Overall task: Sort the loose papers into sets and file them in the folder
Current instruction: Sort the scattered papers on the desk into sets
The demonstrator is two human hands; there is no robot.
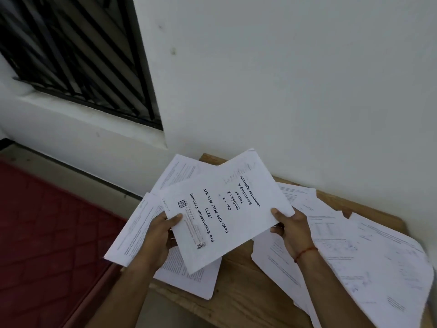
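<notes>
A red quilted mattress (47, 233) lies at the far left, below a barred window (71, 55) set in the white wall (283, 79). The person's left hand (158, 235) grips the left edge of a printed cover sheet (227, 209), with the thumb on top and the fingers curled underneath. The sheet is headed "Pre Examination Training" and is held raised above the wooden table (248, 292). More printed sheets (132, 233) fan out behind and to the left of that hand; whether it holds them too cannot be told. Another printed page (189, 280) lies on the table beneath the cover sheet. The right hand (290, 228) pinches the cover sheet's right edge, thumb on top, and has a red thread (306, 252) around the wrist. To the right, a spread of loose papers (366, 256) overlaps across the table as far as its right edge.
</notes>
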